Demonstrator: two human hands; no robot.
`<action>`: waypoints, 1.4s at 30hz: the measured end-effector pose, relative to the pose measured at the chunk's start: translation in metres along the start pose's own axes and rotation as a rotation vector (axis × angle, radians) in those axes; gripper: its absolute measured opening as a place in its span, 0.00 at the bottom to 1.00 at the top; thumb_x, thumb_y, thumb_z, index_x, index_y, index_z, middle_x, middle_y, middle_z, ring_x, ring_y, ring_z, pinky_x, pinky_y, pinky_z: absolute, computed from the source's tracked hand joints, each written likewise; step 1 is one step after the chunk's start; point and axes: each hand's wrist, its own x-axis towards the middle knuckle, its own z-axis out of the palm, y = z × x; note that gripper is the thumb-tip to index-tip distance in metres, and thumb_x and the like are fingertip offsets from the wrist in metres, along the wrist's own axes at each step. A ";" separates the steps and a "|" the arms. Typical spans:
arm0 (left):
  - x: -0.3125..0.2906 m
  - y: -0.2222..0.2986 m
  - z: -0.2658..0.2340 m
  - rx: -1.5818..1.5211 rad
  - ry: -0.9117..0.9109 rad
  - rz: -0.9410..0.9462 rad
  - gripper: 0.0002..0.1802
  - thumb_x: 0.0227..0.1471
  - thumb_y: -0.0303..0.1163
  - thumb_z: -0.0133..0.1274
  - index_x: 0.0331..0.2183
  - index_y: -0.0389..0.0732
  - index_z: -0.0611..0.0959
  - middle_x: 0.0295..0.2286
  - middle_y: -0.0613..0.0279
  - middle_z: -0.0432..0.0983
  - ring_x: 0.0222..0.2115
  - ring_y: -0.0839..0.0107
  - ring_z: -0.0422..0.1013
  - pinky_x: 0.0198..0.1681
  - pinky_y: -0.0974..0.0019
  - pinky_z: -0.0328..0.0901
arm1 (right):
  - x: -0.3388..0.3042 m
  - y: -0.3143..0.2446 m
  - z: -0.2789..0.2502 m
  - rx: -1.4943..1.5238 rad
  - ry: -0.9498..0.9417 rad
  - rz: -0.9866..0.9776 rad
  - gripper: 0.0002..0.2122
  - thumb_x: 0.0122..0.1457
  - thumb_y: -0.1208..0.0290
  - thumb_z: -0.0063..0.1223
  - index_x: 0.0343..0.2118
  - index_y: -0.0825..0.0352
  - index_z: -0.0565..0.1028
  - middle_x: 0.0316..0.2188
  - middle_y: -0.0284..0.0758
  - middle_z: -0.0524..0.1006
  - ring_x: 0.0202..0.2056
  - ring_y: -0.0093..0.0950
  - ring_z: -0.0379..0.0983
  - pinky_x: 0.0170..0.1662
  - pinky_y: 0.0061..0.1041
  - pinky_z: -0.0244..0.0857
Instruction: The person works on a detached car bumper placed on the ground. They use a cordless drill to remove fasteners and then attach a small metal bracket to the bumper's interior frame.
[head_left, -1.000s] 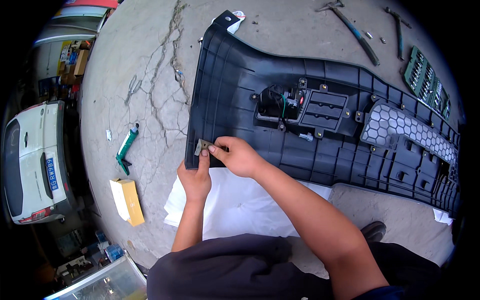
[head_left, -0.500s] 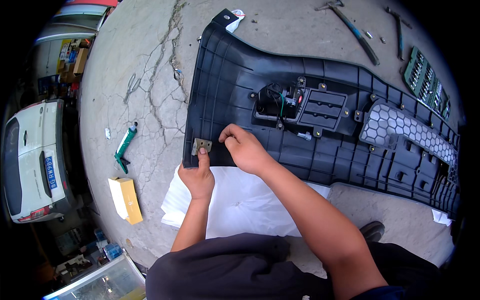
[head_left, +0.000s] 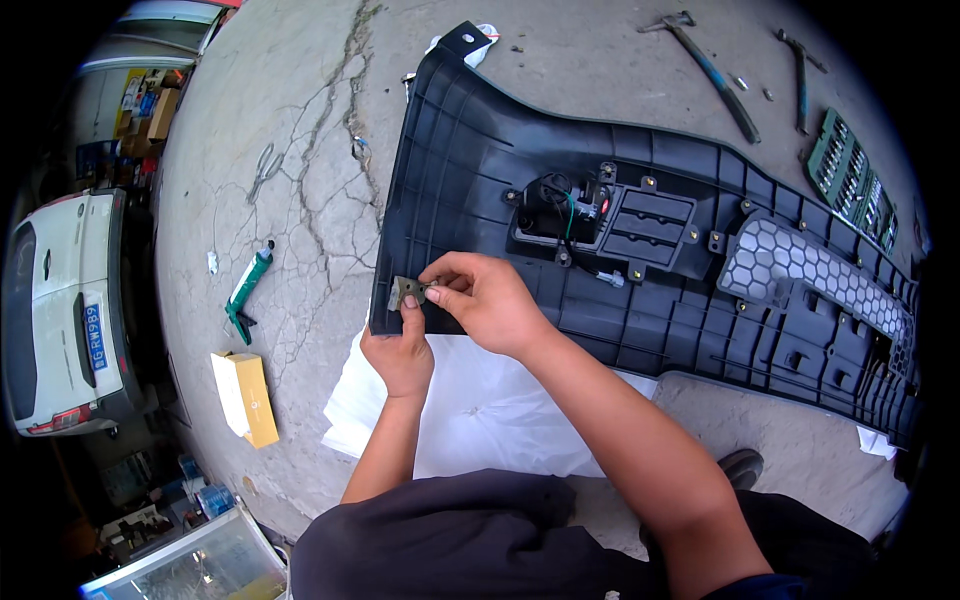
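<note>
A long black plastic vehicle bumper [head_left: 455,215] lies with its ribbed inner side up. On its near left corner sits a small metal bracket [head_left: 396,292] with holes. My left hand [head_left: 398,362] grips the corner from the near side, its thumb pressed on the bracket and its other fingers hidden beneath. My right hand [head_left: 490,303] is at the bracket's right edge, thumb and forefinger pinched together; whatever they hold is too small to make out. A lamp unit with wires [head_left: 548,205] is fixed in the bumper, beside a honeycomb grille [head_left: 790,258].
White sheeting [head_left: 470,410] lies under the bumper. On the cracked concrete are a green caulking gun [head_left: 248,290], a yellow-and-white box [head_left: 245,400], scissors [head_left: 264,172], two hammers [head_left: 715,75] and a green socket set [head_left: 850,170]. A white car [head_left: 70,310] stands at left.
My right hand has moved left and down to the bracket, its fingertips now at the bracket's edge. My left thumb stays on the bracket. The bumper appears slightly shifted in view.
</note>
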 end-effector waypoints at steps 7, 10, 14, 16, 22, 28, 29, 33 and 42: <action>0.001 -0.002 0.000 -0.042 -0.019 -0.006 0.10 0.66 0.30 0.60 0.42 0.32 0.87 0.34 0.63 0.85 0.34 0.77 0.77 0.39 0.69 0.71 | 0.004 -0.002 0.009 0.103 -0.047 0.048 0.05 0.66 0.82 0.58 0.43 0.72 0.82 0.35 0.37 0.85 0.37 0.25 0.81 0.43 0.27 0.76; 0.001 -0.002 0.000 -0.061 -0.020 -0.013 0.10 0.66 0.30 0.61 0.42 0.31 0.87 0.34 0.64 0.84 0.35 0.78 0.77 0.39 0.69 0.71 | 0.008 -0.004 0.008 -0.006 -0.052 -0.042 0.05 0.63 0.83 0.59 0.41 0.72 0.81 0.36 0.41 0.84 0.36 0.31 0.83 0.42 0.30 0.76; 0.001 -0.004 -0.003 -0.038 -0.032 -0.002 0.10 0.66 0.30 0.61 0.42 0.31 0.87 0.34 0.63 0.84 0.35 0.77 0.76 0.38 0.69 0.71 | 0.015 -0.008 0.002 -0.194 -0.116 -0.157 0.06 0.63 0.83 0.59 0.41 0.72 0.80 0.35 0.41 0.82 0.35 0.31 0.82 0.41 0.30 0.75; 0.001 -0.006 -0.003 -0.011 -0.036 0.011 0.10 0.66 0.30 0.61 0.42 0.31 0.87 0.34 0.63 0.85 0.34 0.77 0.76 0.38 0.69 0.71 | 0.019 -0.010 0.001 -0.224 -0.134 -0.183 0.06 0.62 0.83 0.59 0.41 0.71 0.79 0.35 0.42 0.82 0.35 0.33 0.82 0.41 0.31 0.75; 0.002 -0.003 -0.002 -0.006 -0.030 0.022 0.10 0.66 0.30 0.60 0.42 0.32 0.87 0.34 0.61 0.85 0.34 0.77 0.77 0.38 0.68 0.71 | 0.020 -0.008 0.005 -0.272 -0.072 -0.230 0.04 0.61 0.78 0.60 0.37 0.69 0.78 0.34 0.45 0.82 0.36 0.47 0.79 0.41 0.42 0.73; 0.002 -0.005 -0.003 -0.011 -0.022 0.011 0.10 0.66 0.31 0.61 0.41 0.32 0.88 0.32 0.61 0.86 0.32 0.77 0.78 0.36 0.68 0.72 | 0.007 -0.004 0.015 -0.370 0.031 -0.294 0.04 0.63 0.75 0.58 0.35 0.69 0.76 0.32 0.45 0.81 0.36 0.50 0.79 0.40 0.46 0.73; 0.002 -0.007 -0.003 -0.021 -0.018 0.016 0.10 0.66 0.31 0.61 0.41 0.32 0.88 0.32 0.61 0.86 0.32 0.77 0.78 0.36 0.67 0.72 | 0.006 -0.003 0.016 -0.376 0.041 -0.296 0.04 0.63 0.75 0.58 0.35 0.69 0.75 0.33 0.45 0.81 0.36 0.51 0.79 0.40 0.46 0.73; 0.002 -0.010 -0.002 -0.025 -0.022 0.011 0.10 0.66 0.31 0.61 0.40 0.33 0.88 0.32 0.61 0.86 0.31 0.76 0.78 0.35 0.67 0.72 | 0.005 0.001 0.020 -0.370 0.085 -0.273 0.05 0.62 0.74 0.61 0.34 0.70 0.76 0.30 0.46 0.81 0.34 0.48 0.80 0.38 0.42 0.74; 0.002 -0.013 -0.003 0.020 0.009 0.081 0.09 0.68 0.28 0.57 0.37 0.31 0.86 0.27 0.67 0.82 0.28 0.81 0.74 0.31 0.69 0.69 | 0.007 0.001 0.037 -0.531 0.140 -0.256 0.09 0.66 0.69 0.57 0.33 0.69 0.74 0.29 0.46 0.81 0.33 0.51 0.80 0.37 0.48 0.72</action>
